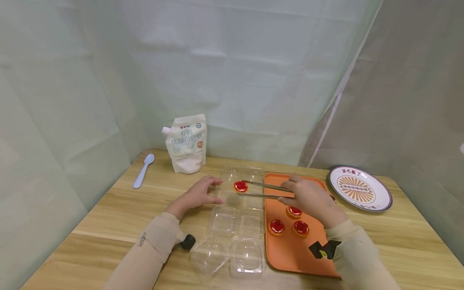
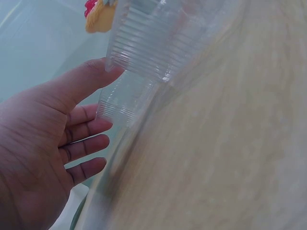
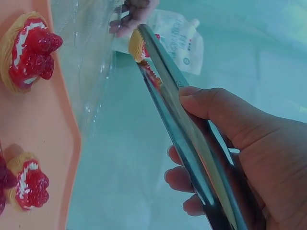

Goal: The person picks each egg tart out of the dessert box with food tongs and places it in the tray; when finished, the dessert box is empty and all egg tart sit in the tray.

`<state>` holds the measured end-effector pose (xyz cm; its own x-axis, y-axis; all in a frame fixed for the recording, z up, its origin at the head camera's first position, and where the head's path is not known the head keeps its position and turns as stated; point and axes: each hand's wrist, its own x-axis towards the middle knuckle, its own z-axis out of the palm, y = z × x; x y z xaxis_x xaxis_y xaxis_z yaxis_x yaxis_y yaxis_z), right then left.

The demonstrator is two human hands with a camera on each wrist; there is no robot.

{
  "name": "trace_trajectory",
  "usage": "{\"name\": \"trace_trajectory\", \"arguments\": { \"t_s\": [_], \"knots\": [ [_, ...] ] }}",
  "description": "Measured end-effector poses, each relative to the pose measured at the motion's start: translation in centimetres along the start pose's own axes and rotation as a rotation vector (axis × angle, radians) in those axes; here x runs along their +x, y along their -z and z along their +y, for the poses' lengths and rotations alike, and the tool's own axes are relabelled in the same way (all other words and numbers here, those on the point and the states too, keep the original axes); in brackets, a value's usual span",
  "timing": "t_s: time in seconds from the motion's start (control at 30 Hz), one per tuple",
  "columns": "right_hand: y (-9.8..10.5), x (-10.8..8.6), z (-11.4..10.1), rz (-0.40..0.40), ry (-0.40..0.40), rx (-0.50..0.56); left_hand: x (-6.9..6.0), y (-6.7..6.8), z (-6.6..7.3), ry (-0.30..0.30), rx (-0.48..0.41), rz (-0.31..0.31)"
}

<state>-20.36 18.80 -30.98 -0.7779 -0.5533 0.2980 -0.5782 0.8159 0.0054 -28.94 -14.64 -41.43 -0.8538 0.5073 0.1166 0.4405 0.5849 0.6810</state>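
Observation:
My right hand (image 1: 311,198) grips a pair of metal tongs (image 3: 184,129), thumb on one arm and fingers round the other. Between the tong tips is a small tart (image 1: 241,186) with a red fruit topping, held above clear plastic boxes (image 1: 222,219). The left hand (image 1: 199,194) is at the left side of these boxes, thumb and fingers spread apart. In the left wrist view its thumb lies at the ribbed edge of one clear box (image 2: 144,43); whether it presses there I cannot tell. More red-topped tarts (image 1: 277,227) lie on an orange tray (image 1: 290,257), partly beneath my right arm.
Behind the left hand stands a white spouted pouch (image 1: 188,145). A pale blue spoon (image 1: 143,171) lies at the far left. At the back right is a patterned plate (image 1: 380,197). Fabric sheets (image 1: 253,88) hang behind the wooden table (image 1: 90,241).

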Motion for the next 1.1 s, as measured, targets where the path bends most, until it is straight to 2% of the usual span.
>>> {"name": "trace_trajectory", "arguments": {
  "t_s": [0.53, 0.83, 1.1],
  "knots": [
    [1.2, -3.0, 0.8, 0.056, -0.064, -0.047, -0.1, 0.1, 0.2, -0.005, -0.022, 0.004],
    [1.0, -4.8, 1.7, 0.075, -0.074, -0.024, 0.0, -0.2, -0.3, -0.01, -0.006, 0.01],
    [0.7, -6.5, 2.4, 0.112, -0.087, -0.024, 0.2, -0.1, -0.5, 0.012, -0.01, 0.005]
  ]
}}
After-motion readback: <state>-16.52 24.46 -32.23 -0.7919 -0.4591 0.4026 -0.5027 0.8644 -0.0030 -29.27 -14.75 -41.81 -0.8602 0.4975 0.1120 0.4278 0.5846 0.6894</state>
